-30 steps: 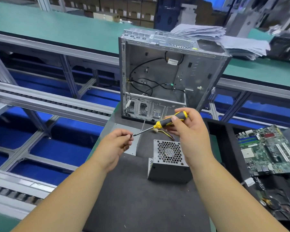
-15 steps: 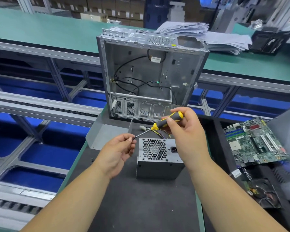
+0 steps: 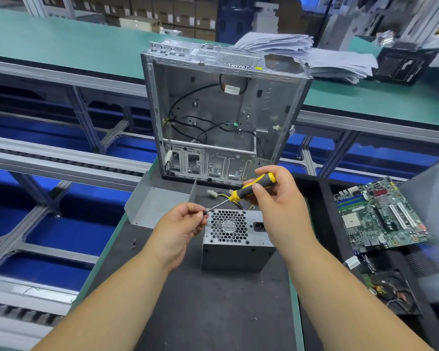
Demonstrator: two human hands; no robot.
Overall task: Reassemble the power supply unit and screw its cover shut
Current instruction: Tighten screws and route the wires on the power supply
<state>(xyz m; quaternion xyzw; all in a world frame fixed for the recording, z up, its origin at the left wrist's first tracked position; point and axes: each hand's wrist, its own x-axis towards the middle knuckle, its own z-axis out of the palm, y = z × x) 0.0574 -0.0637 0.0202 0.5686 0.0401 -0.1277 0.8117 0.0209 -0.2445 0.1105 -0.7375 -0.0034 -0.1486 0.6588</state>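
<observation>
The right hand [image 3: 279,198] grips the screwdriver [image 3: 251,190]; the left hand [image 3: 181,228] pinches its tip. The power supply unit [image 3: 237,239], mid-mat, is likely rigid, heavy: grasp its sides.

The right hand [image 3: 276,206] holds a yellow and grey screwdriver [image 3: 248,190]. The left hand [image 3: 180,229] pinches its tip. Just below sits the power supply unit [image 3: 236,239] on the counter [image 3: 200,312]. At 12 o'clock stands an open computer case [image 3: 221,110].

Change noted: my view swung left and came nearer, so the power supply [image 3: 234,239] and open computer case [image 3: 221,115] slid rightward to centre. The flat metal cover [image 3: 157,206] came fully into sight. The circuit board [image 3: 380,214] moved towards the right edge.
</observation>
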